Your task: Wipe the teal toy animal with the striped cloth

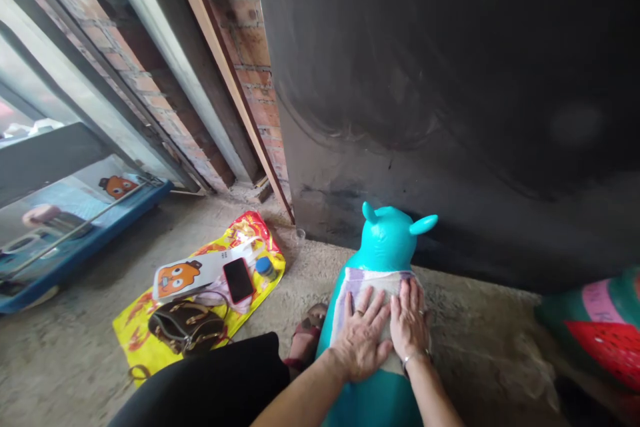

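Both hands lie flat and open, side by side, on a pale cloth (367,290) draped over the back of a teal inflatable animal toy (387,247) — the left hand (361,340) with fingers spread, the right hand (410,323) just beside it, a bracelet at the wrist. Neither grip closes on anything; the palms press down, seemingly to smooth the cloth or keep it from sliding off the rounded back. The toy stands on the concrete floor (75,340) before a dark wall (450,80). To the left, a yellow mat (135,327) keeps a phone (239,279), a brown bag (187,327) and a small jar (265,267) off the dusty floor.
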